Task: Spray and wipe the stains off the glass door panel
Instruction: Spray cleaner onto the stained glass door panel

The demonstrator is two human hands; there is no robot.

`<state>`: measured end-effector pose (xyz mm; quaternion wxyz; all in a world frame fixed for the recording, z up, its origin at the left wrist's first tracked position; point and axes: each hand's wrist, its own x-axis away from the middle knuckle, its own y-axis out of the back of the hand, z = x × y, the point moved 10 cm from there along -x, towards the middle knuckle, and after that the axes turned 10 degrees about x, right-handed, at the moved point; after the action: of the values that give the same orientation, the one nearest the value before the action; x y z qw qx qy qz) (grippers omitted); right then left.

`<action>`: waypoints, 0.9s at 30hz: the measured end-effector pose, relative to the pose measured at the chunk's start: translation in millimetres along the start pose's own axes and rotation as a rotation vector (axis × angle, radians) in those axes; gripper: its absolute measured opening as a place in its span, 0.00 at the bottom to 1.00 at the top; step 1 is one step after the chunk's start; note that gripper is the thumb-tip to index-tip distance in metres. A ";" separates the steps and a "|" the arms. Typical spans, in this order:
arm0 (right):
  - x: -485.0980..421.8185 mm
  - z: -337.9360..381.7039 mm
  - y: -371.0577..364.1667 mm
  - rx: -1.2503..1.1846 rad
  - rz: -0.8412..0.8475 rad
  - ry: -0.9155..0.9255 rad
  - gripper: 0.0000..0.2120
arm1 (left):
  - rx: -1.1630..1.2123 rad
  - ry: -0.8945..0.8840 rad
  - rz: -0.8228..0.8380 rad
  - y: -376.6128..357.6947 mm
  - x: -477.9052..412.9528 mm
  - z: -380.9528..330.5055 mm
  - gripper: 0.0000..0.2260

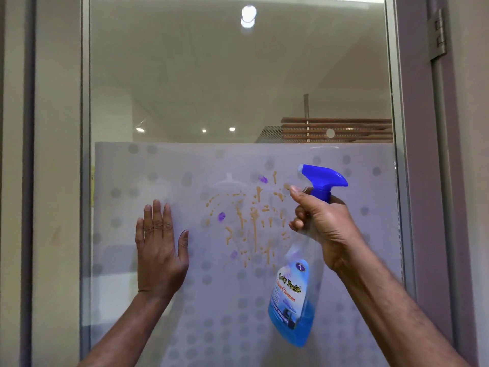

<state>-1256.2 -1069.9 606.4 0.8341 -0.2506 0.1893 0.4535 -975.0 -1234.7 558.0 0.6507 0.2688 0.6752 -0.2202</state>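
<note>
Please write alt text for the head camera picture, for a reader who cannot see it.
A person's right hand holds a blue spray bottle of glass cleaner, its nozzle aimed at tan and purple stains on a frosted glass door panel. The left hand lies flat and open on the glass, left of the stains.

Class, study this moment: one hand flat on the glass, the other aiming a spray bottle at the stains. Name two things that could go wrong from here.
1. The spray bottle points its nozzle at the tan stains, which already streak downward; added liquid may carry the drips further down the frosted panel.
2. The left hand lies flat on the glass beside the stains and holds no cloth, so spray may wet it and the palm may leave smudges.
</note>
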 end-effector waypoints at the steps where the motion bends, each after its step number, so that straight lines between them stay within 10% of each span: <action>1: 1.1 0.3 -4.6 0.004 0.015 0.004 0.11 | -0.002 -0.001 -0.001 -0.3 0.1 0.0 0.29; 27: 95.0 -145.3 2.3 0.307 0.177 -0.233 0.08 | 0.014 0.010 0.018 -5.7 0.7 4.4 0.29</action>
<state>-1221.9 -1091.7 437.6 0.8355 -0.0489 0.1799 0.5168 -975.4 -1241.7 556.7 0.6476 0.2805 0.6743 -0.2174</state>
